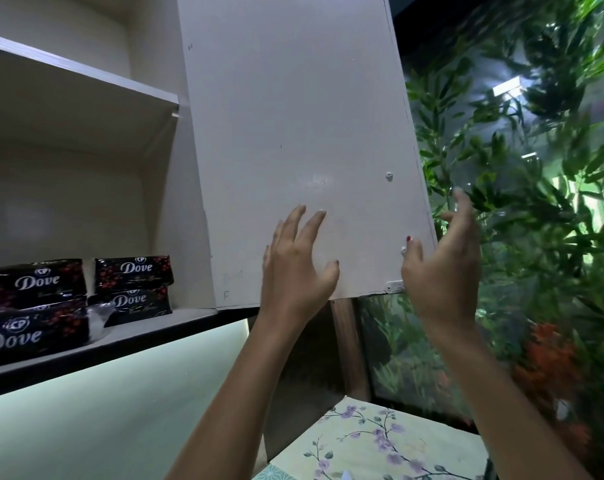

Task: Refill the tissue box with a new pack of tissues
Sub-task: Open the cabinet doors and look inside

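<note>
The left hand (299, 261) is spread flat near the cupboard door (293, 150), and the right hand (442, 258) curls loosely at its lower right edge, likely swinging it to reach the tissue packs (68, 299) stacked on the bottom shelf (148, 336), left side

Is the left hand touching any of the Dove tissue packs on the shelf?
Apart. The head view shows the left hand spread against the cabinet door, with the Dove tissue packs well left.

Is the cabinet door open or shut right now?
Open. The door is swung out, showing the shelves and the tissue packs inside. Both hands, left and right, are at its lower edge.
</note>
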`<move>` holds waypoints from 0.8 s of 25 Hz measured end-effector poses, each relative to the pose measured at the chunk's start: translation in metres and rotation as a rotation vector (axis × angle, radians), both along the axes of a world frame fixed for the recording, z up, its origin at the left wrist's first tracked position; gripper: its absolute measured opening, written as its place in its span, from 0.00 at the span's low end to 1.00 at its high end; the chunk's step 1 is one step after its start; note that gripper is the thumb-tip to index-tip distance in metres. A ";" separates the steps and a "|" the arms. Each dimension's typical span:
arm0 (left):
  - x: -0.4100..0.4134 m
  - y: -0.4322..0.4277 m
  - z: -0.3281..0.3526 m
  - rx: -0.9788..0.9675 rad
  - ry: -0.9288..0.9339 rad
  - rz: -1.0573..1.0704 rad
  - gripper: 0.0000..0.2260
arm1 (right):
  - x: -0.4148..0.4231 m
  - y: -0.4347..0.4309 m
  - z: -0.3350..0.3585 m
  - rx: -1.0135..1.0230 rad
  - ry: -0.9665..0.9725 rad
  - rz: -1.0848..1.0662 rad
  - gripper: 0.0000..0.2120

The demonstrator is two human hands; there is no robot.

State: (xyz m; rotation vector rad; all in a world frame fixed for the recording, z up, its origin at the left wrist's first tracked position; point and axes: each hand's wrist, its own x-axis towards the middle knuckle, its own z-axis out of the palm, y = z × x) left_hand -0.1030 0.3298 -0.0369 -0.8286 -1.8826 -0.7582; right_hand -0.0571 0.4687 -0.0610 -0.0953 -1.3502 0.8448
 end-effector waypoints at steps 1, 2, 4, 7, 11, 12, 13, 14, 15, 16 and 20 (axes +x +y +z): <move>0.012 -0.013 0.000 0.057 0.139 0.015 0.25 | 0.005 -0.020 -0.001 0.090 0.068 -0.045 0.24; 0.025 -0.031 -0.002 0.116 0.288 0.038 0.23 | 0.007 -0.045 -0.003 0.172 0.109 -0.005 0.22; 0.052 -0.074 -0.005 0.228 0.474 0.075 0.20 | 0.006 -0.097 -0.006 0.303 0.116 0.219 0.21; 0.082 -0.159 0.003 0.325 0.444 0.285 0.19 | 0.000 -0.182 -0.001 0.338 0.037 0.620 0.21; 0.099 -0.273 0.019 0.545 0.176 0.654 0.28 | -0.006 -0.286 0.018 0.273 -0.103 1.054 0.20; 0.102 -0.293 0.019 0.567 0.107 0.735 0.29 | -0.007 -0.309 0.022 0.299 -0.147 1.121 0.21; 0.104 -0.308 0.017 0.557 0.045 0.810 0.28 | -0.009 -0.332 0.025 0.340 -0.196 1.180 0.21; 0.102 -0.317 0.015 0.524 -0.005 0.865 0.26 | -0.012 -0.353 0.026 0.388 -0.251 1.223 0.22; 0.099 -0.326 0.014 0.495 -0.046 0.905 0.26 | -0.014 -0.373 0.028 0.433 -0.305 1.266 0.23; 0.096 -0.331 0.014 0.476 -0.082 0.917 0.26 | -0.018 -0.391 0.029 0.463 -0.360 1.313 0.23; 0.086 -0.349 0.033 0.639 -0.334 0.570 0.16 | -0.032 -0.431 0.030 0.375 -0.479 1.580 0.17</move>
